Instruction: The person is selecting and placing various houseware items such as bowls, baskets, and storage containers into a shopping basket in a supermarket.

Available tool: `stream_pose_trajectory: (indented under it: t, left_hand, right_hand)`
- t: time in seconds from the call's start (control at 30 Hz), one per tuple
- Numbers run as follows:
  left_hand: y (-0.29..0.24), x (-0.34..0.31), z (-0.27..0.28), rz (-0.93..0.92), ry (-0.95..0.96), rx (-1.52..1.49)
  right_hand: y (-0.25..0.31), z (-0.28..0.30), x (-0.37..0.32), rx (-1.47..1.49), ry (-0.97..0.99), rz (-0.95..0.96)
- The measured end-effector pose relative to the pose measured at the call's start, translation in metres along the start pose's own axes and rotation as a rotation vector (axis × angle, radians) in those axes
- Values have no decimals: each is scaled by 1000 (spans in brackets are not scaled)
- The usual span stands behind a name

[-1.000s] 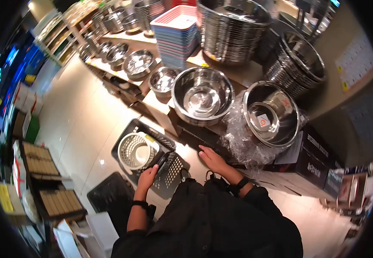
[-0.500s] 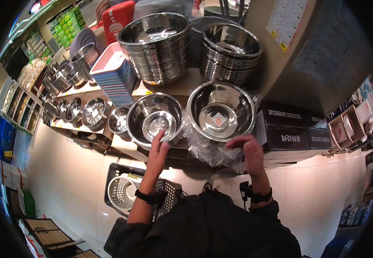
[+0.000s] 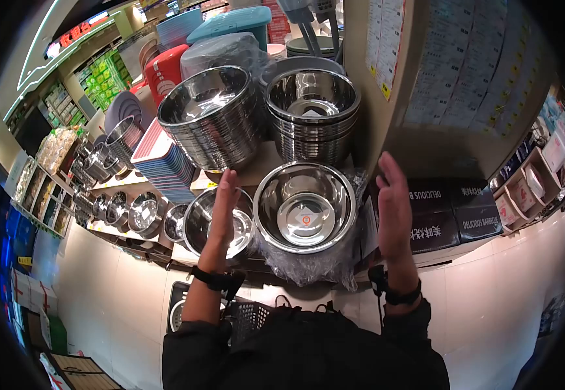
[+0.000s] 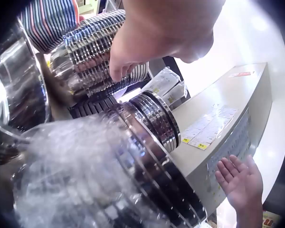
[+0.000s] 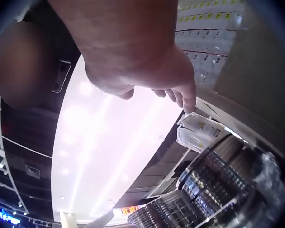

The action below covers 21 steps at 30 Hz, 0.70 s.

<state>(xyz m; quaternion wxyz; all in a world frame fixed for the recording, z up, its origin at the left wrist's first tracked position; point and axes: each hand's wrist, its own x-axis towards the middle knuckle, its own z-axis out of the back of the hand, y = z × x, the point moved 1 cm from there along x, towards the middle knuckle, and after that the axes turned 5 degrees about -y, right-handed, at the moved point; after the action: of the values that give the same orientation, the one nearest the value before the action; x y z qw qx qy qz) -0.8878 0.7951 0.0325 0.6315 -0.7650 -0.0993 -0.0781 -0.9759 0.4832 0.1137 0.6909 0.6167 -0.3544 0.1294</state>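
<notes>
My left hand (image 3: 224, 214) is raised with straight fingers, overlapping a wide stainless steel basin (image 3: 198, 224) in the head view. On the other side, my right hand (image 3: 395, 211) is up too, fingers extended, in front of dark boxes. Both hands hold nothing, and their palms face each other across a stack of steel basins. The top basin (image 3: 305, 211) carries a white and red sticker inside, and crumpled clear plastic wrap (image 4: 71, 166) hangs round the stack. In the left wrist view, the right hand's open palm shows beyond these basins.
Taller stacks of steel pots (image 3: 220, 130) and basins (image 3: 311, 133) stand behind on the shelf, beside pink and blue plastic trays (image 3: 165, 159). A pillar (image 3: 386, 123) with price sheets rises at right, above the black barbecue boxes (image 3: 435, 231). A basket (image 3: 251, 318) is on the floor.
My left hand has let go of the basket's handle and risen. The right hand has lifted from low by the shelf edge to the basin stack's right. The head view has tilted up.
</notes>
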Motion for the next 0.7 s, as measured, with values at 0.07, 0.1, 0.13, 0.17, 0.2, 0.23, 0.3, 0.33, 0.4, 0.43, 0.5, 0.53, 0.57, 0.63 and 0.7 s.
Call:
stream_pose_trajectory:
  t: [0.07,0.1,0.13,0.17,0.2,0.23,0.3,0.33,0.4,0.43,0.5,0.53,0.57,0.63,0.7]
  left_hand:
    - [-15,22,-5,-21,4,-7]
    - [-20,37,-10,-22,12,-8]
    - [-22,51,-15,-26,19,-22]
    - [-26,65,-20,-32,28,-35]
    - [-30,78,-27,-28,55,-21]
    - [-28,91,-35,-30,66,-24]
    - [-16,120,-47,25,109,-81]
    - [-3,138,-48,26,134,-126]
    - [17,169,-56,29,108,-142]
    - [6,171,-69,35,76,-147]
    - [-5,171,-85,7,34,-137]
    - [-7,178,-89,-6,77,-147]
    - [-9,185,-94,-18,121,-155]
    - [-7,196,-102,35,164,-213]
    - [-4,203,-107,135,219,-322]
  right_hand:
    - [10,-11,35,-10,-22,21]
    - [12,-19,52,37,-23,-1]
    - [12,-27,68,82,-23,-24]
    - [5,-36,83,78,-30,-22]
    - [-7,-45,99,-1,-40,-35]
    - [-19,-53,111,-82,-49,-47]
    - [-36,-67,132,-208,-79,-49]
    - [-46,-71,140,-328,-95,-57]
    - [-75,-77,153,-311,-143,-136]
    - [-91,-79,159,-282,-188,-222]
    - [-110,-81,163,-279,-209,-269]
    - [-115,-82,164,-188,-253,-357]
    - [-119,-82,165,-94,-297,-443]
    - [-128,-79,167,-41,-303,-440]
    - [-137,-77,169,78,-285,-432]
